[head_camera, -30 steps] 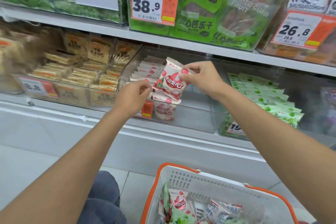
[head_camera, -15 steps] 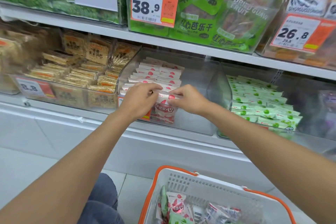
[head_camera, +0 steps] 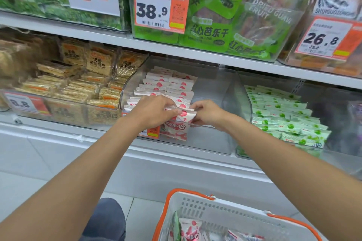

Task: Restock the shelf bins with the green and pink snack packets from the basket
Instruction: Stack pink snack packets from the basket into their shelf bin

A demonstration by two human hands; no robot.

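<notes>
Pink packets (head_camera: 166,86), flat glossy pillows with crimped ends, stand on edge in two tidy rows along the left side of a clear hard-plastic bin (head_camera: 211,88) on the lower shelf (head_camera: 58,129). At the bin's front the left hand (head_camera: 154,112) and the right hand (head_camera: 208,113) each pinch the ridged top seam of one pink packet (head_camera: 184,115) standing upright against the front wall. Green packets (head_camera: 284,111) of the same shape fill the neighbouring bin (head_camera: 247,101) to the right, and more lie in the white slotted basket (head_camera: 225,211) with its orange rim below.
</notes>
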